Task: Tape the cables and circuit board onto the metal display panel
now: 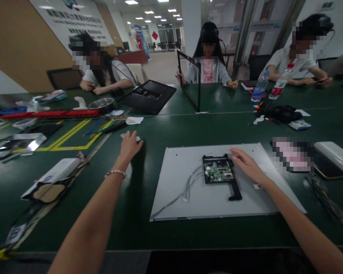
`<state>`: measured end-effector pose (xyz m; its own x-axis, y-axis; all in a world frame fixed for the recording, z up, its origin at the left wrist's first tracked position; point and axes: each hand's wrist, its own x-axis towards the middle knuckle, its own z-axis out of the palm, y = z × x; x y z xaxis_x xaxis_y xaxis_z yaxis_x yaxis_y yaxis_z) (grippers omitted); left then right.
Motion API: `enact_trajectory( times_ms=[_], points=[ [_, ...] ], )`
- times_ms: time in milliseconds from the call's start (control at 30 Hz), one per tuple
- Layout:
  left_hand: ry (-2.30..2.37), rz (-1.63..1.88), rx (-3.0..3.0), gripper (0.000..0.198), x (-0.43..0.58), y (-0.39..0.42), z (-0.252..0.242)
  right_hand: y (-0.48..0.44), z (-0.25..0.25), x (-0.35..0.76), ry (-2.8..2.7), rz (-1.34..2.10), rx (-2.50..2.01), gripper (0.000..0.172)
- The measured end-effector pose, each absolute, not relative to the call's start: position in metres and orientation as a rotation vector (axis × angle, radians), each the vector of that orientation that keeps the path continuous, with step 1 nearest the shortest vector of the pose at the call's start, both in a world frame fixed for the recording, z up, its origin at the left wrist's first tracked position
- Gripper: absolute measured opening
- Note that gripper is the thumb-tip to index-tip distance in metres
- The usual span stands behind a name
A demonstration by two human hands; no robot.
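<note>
I judge this a reach calling for a pinch: my left hand [129, 147] is spread by a white scrap [138, 139], my open right hand [249, 166] perhaps touching the circuit board [219, 174] on the grey panel [173, 173]

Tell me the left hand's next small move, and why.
Probably close on the small pale piece: the left hand partly covers it, fingers extended and seemingly not gripping, while the right hand is beside the black bracket.
</note>
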<state>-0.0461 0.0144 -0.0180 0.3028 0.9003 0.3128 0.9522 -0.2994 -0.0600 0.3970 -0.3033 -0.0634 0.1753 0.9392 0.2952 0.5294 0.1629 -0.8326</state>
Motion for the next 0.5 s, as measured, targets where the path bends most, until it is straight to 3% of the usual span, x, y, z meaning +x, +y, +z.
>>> enact_trajectory(
  times_ms=[233,500],
  points=[
    [-1.844,-0.004,-2.36,0.039,-0.048,0.037,-0.008,-0.303,-0.055,0.392,-1.536,0.523,-1.537,0.041],
    [-1.827,0.022,-2.288,0.038,-0.038,0.03,-0.014,-0.302,-0.054,0.39,-1.599,0.501,-1.541,0.042]
  ],
)
